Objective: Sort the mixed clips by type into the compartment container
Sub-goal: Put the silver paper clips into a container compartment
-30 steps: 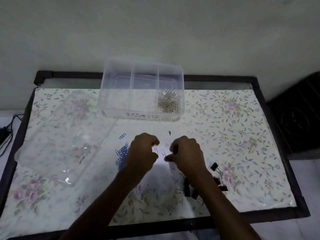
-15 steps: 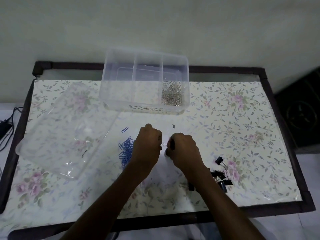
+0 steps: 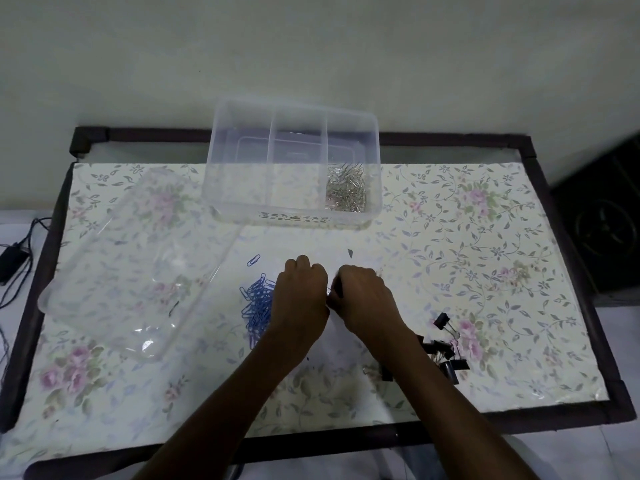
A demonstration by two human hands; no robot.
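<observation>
Since the earlier frames the left hand and right hand have closed together until their knuckles meet at table centre. Open cloth lies between them and the compartment container at the far edge; silver clips fill its right section. Both hands are curled; what they pinch cannot be made out. Blue paper clips lie just left, black binder clips right.
</observation>
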